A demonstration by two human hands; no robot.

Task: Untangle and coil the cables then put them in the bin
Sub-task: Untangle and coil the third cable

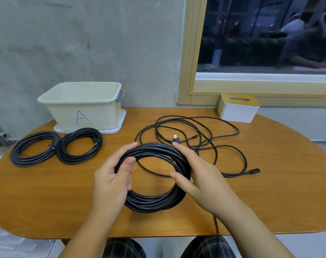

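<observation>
Gripping coil flat, both hands

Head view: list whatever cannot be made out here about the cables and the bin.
- Bin floor: hidden by its near wall.
- Held coil: both sides covered by left hand and right hand.
- Loose cable: crossings too thin to trace.
- Strand: drops behind the table edge.

Even indoor light overhead, soft shadows on the surface; dark window shows smeared reflections, and wide-angle bending curves the frame's edges.
</observation>
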